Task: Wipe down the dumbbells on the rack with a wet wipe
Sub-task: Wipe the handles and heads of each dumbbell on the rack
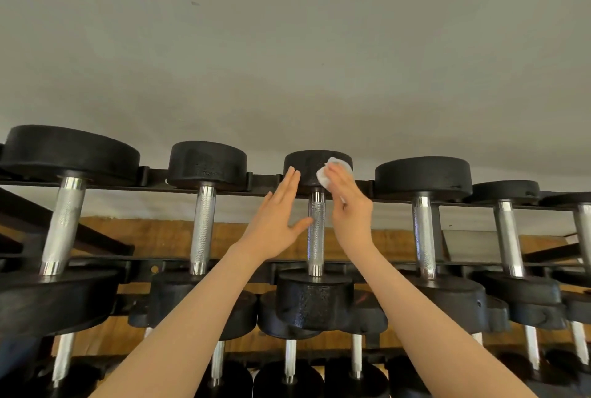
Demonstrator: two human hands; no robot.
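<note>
A row of black dumbbells with knurled chrome handles lies across the top tier of the rack (364, 185). The middle dumbbell (316, 231) sits between my hands. My right hand (348, 205) presses a white wet wipe (329, 172) against the far head of this dumbbell, fingers fairly straight over the wipe. My left hand (278, 218) is flat with straight fingers, its fingertips touching the left side of the same far head and its thumb close to the handle. The near head looks glossy.
Larger dumbbells flank it: one (204, 205) to the left, one (423, 215) to the right, a big one (64, 212) at far left. A lower tier holds more dumbbells (289, 356). A pale wall rises behind; wooden floor shows through the rack.
</note>
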